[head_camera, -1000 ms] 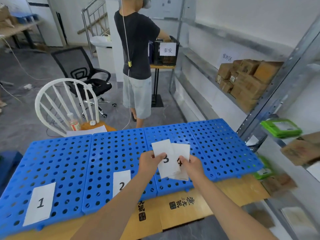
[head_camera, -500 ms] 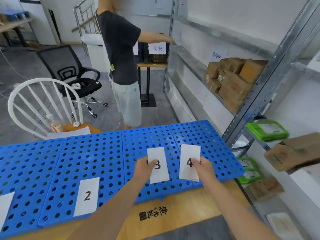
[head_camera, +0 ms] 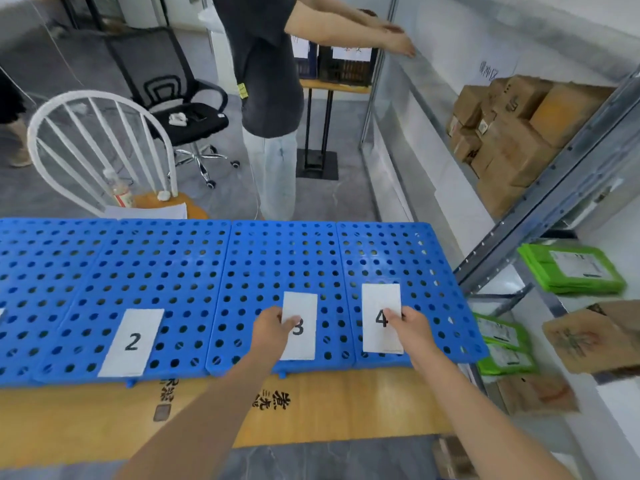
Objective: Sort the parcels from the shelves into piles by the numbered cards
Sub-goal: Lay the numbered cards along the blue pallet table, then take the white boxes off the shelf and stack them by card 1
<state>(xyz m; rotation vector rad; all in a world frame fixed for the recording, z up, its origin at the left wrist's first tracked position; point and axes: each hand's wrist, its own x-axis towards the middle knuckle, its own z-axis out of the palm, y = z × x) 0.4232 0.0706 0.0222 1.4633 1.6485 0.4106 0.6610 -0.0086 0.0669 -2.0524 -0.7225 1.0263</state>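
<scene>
Left hand pinches white card 3, right hand card 4.

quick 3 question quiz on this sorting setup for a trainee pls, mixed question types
1. True or false: the left hand holds card 3 and the right hand holds card 4.
2. Which card lies on the blue panels with no hand on it? A) card 2 B) card 3 C) card 4
3. Fill in: the green parcels sit on the metal shelves to the ___ of the blue panels.

Key: 1 true; 2 A; 3 right.
</scene>
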